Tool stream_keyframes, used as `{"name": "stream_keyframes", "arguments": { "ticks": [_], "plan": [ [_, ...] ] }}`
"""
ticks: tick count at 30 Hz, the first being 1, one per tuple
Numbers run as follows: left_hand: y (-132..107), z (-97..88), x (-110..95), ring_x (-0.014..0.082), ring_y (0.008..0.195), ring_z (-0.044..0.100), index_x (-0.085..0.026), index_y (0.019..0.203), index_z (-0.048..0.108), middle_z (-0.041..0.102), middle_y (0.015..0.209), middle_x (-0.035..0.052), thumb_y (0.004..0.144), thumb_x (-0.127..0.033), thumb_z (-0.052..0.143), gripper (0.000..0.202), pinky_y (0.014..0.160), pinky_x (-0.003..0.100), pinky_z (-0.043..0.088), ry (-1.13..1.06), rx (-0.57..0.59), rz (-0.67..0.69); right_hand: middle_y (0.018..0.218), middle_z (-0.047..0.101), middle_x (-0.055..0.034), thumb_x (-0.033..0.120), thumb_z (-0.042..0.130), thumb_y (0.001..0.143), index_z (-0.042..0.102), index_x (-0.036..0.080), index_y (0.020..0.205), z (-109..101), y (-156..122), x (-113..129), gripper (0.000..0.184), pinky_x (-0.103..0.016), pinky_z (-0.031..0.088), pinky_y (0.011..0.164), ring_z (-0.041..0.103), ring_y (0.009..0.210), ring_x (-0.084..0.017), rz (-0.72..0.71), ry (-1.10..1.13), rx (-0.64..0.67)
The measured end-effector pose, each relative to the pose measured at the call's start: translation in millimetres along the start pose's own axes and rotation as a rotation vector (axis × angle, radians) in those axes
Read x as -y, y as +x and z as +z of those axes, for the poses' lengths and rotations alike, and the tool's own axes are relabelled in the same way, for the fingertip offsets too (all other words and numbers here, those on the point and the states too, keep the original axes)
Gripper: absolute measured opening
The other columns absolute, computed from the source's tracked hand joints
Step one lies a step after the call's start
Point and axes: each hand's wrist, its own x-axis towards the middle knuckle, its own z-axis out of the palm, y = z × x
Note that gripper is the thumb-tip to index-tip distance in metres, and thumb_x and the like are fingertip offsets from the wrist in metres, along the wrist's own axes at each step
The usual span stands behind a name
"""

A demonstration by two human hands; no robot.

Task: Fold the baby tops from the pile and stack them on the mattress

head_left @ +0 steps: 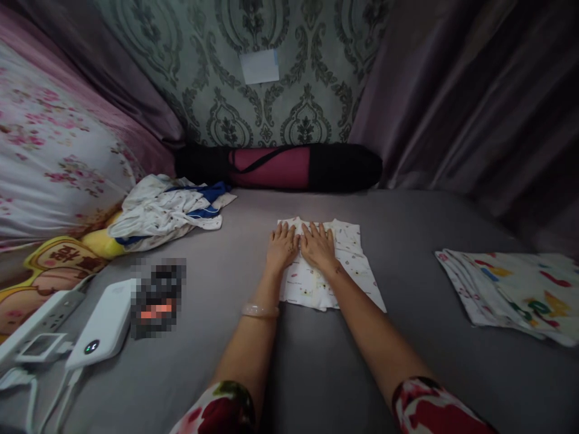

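Note:
A small white garment (350,256) with a tiny printed pattern lies spread on the grey bed sheet (217,277). It looks like a baby's shirt. My left hand (283,246) rests flat on its upper left part, fingers stretched away from me. Right beside it, my right hand (318,245) presses flat on the upper middle, fingers also extended. Both palms face down and hide part of the cloth beneath. Neither hand grips anything. A pale bangle (260,310) sits on my left wrist.
Folded printed cloths (511,295) are stacked at the right. A rumpled clothes pile (167,208) lies at the back left. Nearer on the left are a white power bank (102,322), a power strip (54,316) and cables. A black and pink bag (271,167) lines the wall.

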Motion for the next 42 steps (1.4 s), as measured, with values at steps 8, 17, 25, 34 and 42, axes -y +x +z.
{"name": "stream_keyframes", "arguments": {
  "ticks": [8, 17, 25, 34, 42],
  "plan": [
    [9, -6.0, 7, 0.0270, 0.146, 0.016, -0.016, 0.145, 0.037, 0.025, 0.157, 0.0131, 0.096, -0.040, 0.034, 0.055, 0.117, 0.045, 0.017, -0.060, 0.063, -0.043, 0.157, 0.028, -0.0072, 0.042, 0.029, 0.097, 0.034, 0.021, 0.149, -24, 11, -3, 0.056, -0.049, 0.011, 0.116, 0.018, 0.145, -0.027, 0.056, 0.214, 0.175],
    [-47, -28.9, 69, 0.0269, 0.137, 0.038, -0.006, 0.137, 0.041, 0.043, 0.145, 0.0216, 0.090, -0.033, 0.047, 0.054, 0.112, 0.036, 0.030, -0.089, -0.058, -0.124, 0.149, 0.041, -0.0129, 0.029, 0.028, 0.094, 0.038, 0.012, 0.144, -51, -67, -104, 0.054, -0.039, 0.024, 0.116, 0.033, 0.140, -0.021, 0.145, 0.432, -0.084],
    [-90, -33.1, 69, 0.0251, 0.123, 0.052, -0.013, 0.118, 0.056, 0.058, 0.128, 0.0168, 0.094, -0.025, 0.037, 0.032, 0.104, 0.035, 0.037, 0.077, -0.103, -0.077, 0.144, 0.046, -0.0166, 0.030, 0.033, 0.093, 0.041, 0.009, 0.141, -43, -155, -132, 0.053, -0.041, 0.027, 0.115, 0.038, 0.137, -0.025, 0.121, 0.272, -0.056],
    [-95, -40.6, 65, 0.0251, 0.117, 0.057, -0.014, 0.116, 0.060, 0.062, 0.123, 0.0171, 0.090, -0.013, 0.035, 0.036, 0.099, 0.035, 0.041, 0.054, -0.117, -0.077, 0.143, 0.046, -0.0184, 0.033, 0.028, 0.097, 0.052, 0.008, 0.131, -52, -187, -114, 0.048, -0.040, 0.030, 0.112, 0.041, 0.133, -0.027, 0.052, 0.003, -0.015],
    [-90, -39.7, 72, 0.0195, 0.120, 0.054, -0.016, 0.120, 0.060, 0.062, 0.127, 0.0113, 0.081, -0.005, 0.041, 0.044, 0.100, 0.027, 0.039, -0.059, -0.106, -0.146, 0.140, 0.051, -0.0150, 0.028, 0.032, 0.093, 0.054, 0.012, 0.130, -42, -182, -130, 0.047, -0.041, 0.031, 0.113, 0.045, 0.131, -0.024, 0.046, 0.130, -0.102]
  ]
}}
